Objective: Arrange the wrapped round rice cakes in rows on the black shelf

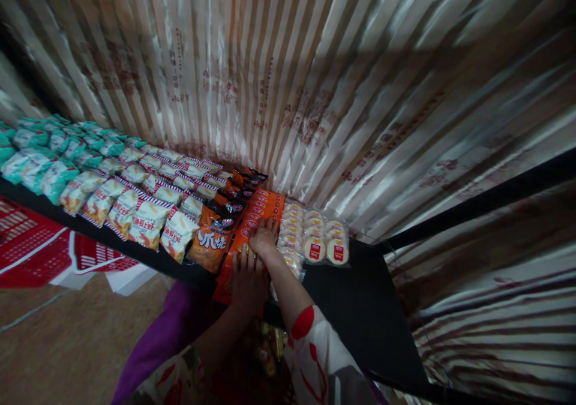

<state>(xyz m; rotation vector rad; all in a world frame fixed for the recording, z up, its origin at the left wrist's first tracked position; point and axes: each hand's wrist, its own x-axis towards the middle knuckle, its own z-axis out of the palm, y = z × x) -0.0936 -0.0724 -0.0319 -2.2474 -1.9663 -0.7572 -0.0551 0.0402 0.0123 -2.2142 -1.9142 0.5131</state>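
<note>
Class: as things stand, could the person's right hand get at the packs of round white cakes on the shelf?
Probably yes: the right hand rests on the orange packets directly beside the round white cakes, with nothing lying between them.

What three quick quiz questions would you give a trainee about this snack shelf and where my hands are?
1. True or false: the left hand and the right hand both rest on the row of orange packets.
2. Multiple choice: what lies directly right of the orange packets? A, tins of soup. B, clear packs of round white cakes. C, bottles of water.
3. Short answer: which hand reaches farther back on the black shelf?

Key: 1 true. 2 B. 3 the right hand.
</note>
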